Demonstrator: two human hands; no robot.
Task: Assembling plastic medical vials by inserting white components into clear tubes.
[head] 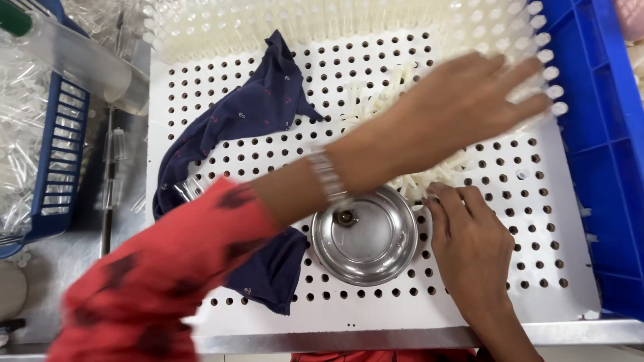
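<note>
My left hand (pixel 463 107) open, flat, blurred, over loose pile of white tubes (pixel 416 177) mid perforated board (pixel 537 221). Right hand (pixel 469 234) pinching tubes at pile edge beside steel bowl (pixel 365 238). Back rows filled, most holes empty; lots left, I judge.

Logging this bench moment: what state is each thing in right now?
Left hand: open, fingers spread, blurred, over the pile.
Right hand: fingertips pinched at the pile's edge.
White pieces: loose pile on the board.
Steel bowl: upright, one small part inside.
Blue cloth: crumpled on the board.
Perforated board: near holes unfilled, far rows filled.
</note>
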